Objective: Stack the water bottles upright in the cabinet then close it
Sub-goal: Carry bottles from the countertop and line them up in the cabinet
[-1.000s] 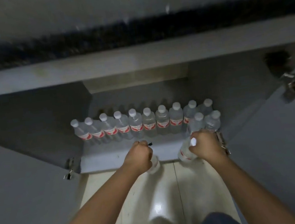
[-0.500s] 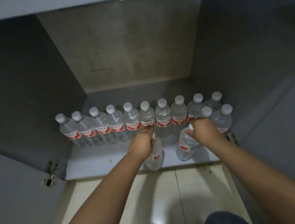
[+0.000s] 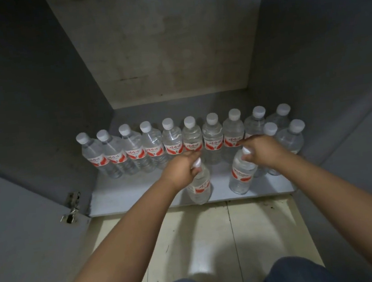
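The grey cabinet stands open, its white floor holding a back row of several clear water bottles with white caps and red labels, all upright. Two more bottles stand in front of that row at the right end. My left hand grips the neck of a bottle at the floor's front edge. My right hand grips the neck of another bottle, tilted slightly, just left of the front pair. Both held bottles are inside the cabinet mouth.
The left door and right door swing out toward me on either side; a metal hinge sticks out at the left. Pale floor tiles lie below, with my knees at the bottom edge.
Both hands have carried their bottles forward and up over the cabinet's front edge onto its floor. The view has tilted down into the cabinet and closer.
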Tool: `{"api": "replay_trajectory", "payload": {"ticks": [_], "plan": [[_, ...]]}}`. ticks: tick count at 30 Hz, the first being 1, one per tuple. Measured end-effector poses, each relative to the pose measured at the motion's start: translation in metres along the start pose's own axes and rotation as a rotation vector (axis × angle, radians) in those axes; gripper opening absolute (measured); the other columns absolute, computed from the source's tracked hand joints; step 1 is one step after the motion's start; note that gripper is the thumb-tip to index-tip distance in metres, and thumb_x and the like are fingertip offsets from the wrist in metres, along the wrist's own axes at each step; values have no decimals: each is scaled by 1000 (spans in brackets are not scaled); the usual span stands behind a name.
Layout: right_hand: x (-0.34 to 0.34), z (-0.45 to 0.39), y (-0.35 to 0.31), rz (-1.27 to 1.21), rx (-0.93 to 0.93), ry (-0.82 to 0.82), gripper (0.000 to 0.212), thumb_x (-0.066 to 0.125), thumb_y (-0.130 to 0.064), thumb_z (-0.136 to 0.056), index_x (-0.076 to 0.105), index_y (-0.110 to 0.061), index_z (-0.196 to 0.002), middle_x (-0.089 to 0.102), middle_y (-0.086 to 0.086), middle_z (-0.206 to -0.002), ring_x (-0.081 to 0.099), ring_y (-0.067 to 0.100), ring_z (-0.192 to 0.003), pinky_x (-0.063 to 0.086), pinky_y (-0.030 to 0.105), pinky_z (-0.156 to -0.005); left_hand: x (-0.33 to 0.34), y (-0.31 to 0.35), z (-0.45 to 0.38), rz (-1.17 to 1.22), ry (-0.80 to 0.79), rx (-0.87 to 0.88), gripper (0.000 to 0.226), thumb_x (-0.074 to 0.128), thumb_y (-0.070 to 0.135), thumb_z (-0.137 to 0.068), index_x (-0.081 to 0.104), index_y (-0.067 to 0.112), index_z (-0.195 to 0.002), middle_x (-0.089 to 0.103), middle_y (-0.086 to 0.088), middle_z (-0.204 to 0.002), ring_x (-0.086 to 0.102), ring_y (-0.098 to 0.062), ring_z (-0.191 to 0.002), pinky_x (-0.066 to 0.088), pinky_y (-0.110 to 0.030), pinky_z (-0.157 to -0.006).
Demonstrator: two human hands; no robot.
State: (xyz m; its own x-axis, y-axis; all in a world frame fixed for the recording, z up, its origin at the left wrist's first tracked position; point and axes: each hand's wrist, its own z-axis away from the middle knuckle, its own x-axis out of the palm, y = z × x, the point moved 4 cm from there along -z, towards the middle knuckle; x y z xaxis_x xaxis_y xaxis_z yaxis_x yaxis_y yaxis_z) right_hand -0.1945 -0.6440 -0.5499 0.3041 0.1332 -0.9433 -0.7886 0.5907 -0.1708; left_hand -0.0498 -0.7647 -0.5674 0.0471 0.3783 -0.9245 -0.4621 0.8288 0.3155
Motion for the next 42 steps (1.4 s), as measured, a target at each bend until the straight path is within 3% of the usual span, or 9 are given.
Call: {"api": "replay_trajectory", "payload": {"ticks": [6, 11, 17, 22, 24, 27, 33, 37, 42], "plan": [[-10, 1, -9, 123, 171, 36, 40, 47, -46, -93, 57, -8, -84, 67, 16, -106, 63, 29, -99, 39, 31, -70, -16, -5, -8, -61, 128, -219, 43, 58, 36, -90, 55, 9, -123, 65, -13, -119, 60, -31, -110, 50, -38, -87], [-15, 3, -8, 73, 173, 14, 36, 52, -33, -93, 62, 0, -106, 65, 18, -114, 60, 30, -106, 47, 35, -82, -21, 3, -13, 23, 55, -84, 44, 59, 25, -91, 52, 8, -131, 58, -12, -132, 55, -28, -120, 45, -33, -98], [-4, 4, -18, 127, -215, -173, 38, 51, -4, -90, 56, -13, -126, 57, 8, -134, 51, 26, -124, 41, 34, -105, -9, 1, 0, -56, -60, 106, 54, 46, 14, -98, 25, 14, -148, 20, -5, -159, 21, -18, -146, 16, -24, -118], [-3, 4, -18, 111, -86, -92, 37, 51, -37, -93, 56, -11, -118, 61, 14, -117, 55, 28, -114, 44, 35, -92, -4, -2, 3, -107, -23, 39, 64, 43, 23, -98, 8, 14, -151, 5, -6, -161, 4, -21, -150, 6, -38, -123], [-4, 3, -23, 203, 40, -81, 46, 40, -46, -95, 62, -6, -99, 64, 13, -102, 58, 28, -105, 46, 35, -85, -1, 3, 3, -25, 3, -57, 68, 42, 31, -98, 5, 11, -151, 9, -11, -160, 13, -26, -148, 15, -40, -121], [-4, -3, -30, 243, 32, -87, 37, 44, -33, -97, 60, -3, -113, 62, 16, -119, 59, 30, -110, 48, 35, -91, 6, 8, 2, 100, 34, -167, 64, 39, 32, -99, 9, 6, -149, 35, -19, -149, 39, -32, -133, 36, -38, -107], [-7, -6, -24, 204, -225, -101, 34, 52, -6, -90, 56, -13, -124, 55, 8, -132, 52, 28, -122, 42, 32, -101, 4, 0, 7, -26, 48, -184, 60, 35, 36, -100, 16, 6, -147, 36, -17, -148, 39, -31, -134, 39, -39, -104], [-8, -3, -27, 164, -207, -68, 45, 53, -17, -92, 45, -15, -136, 42, 10, -143, 47, 28, -126, 41, 36, -105, 2, 3, 8, -96, 48, -167, 61, 42, 40, -97, 22, 7, -144, 40, -14, -145, 42, -29, -131, 43, -38, -99], [-2, -13, -27, 73, 14, 15, 33, 56, -26, -91, 53, -7, -118, 62, 16, -120, 58, 31, -110, 47, 34, -89, 7, 4, 7, -68, 2, -225, 44, 46, 33, -97, 36, 6, -130, 55, -15, -129, 55, -31, -116, 47, -37, -90]]}}
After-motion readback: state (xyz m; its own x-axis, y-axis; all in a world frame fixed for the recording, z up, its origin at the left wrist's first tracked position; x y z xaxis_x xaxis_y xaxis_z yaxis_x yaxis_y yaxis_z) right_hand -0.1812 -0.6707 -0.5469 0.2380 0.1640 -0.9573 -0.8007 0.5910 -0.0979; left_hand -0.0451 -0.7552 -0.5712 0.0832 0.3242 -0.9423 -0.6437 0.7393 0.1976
